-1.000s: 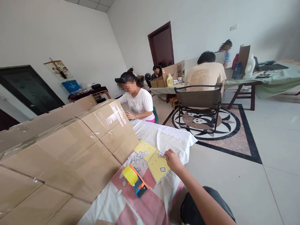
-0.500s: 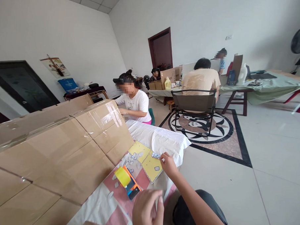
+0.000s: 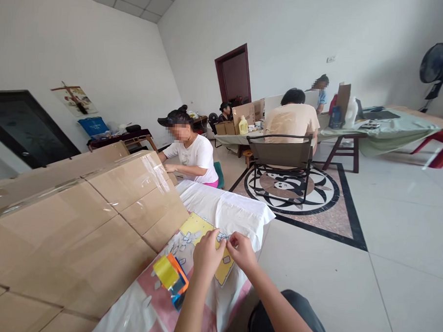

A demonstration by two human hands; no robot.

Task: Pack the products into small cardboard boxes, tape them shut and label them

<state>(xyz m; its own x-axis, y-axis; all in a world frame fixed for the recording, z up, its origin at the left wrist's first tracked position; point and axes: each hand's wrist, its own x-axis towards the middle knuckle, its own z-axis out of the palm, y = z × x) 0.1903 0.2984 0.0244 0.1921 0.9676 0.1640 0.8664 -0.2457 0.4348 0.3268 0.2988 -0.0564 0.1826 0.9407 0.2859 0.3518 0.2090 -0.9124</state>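
My left hand point(image 3: 208, 252) and my right hand point(image 3: 242, 250) meet fingertip to fingertip above a yellow patterned sheet point(image 3: 197, 223). Both have thumb and forefinger pinched together; whatever sits between them is too small to make out. Beside them on the sheet lie pale blue-white paper cutouts point(image 3: 223, 237), partly covered by my fingers. More small pale pieces point(image 3: 186, 239) are scattered left of my left hand. A tape dispenser point(image 3: 169, 275), orange and blue with a yellow roll, rests on the pink and white cloth point(image 3: 156, 305), partly behind my left forearm.
A wall of taped cardboard boxes point(image 3: 94, 224) borders the cloth on the left. Past it sits a person in a white shirt point(image 3: 196, 157). Farther back are a person on a folding chair point(image 3: 280, 154), a long covered table point(image 3: 392, 127) and a standing fan point(image 3: 435, 65).
My left hand has moved up and forward from the cloth's near edge to meet my right hand over the yellow sheet. The camera view has shifted slightly.
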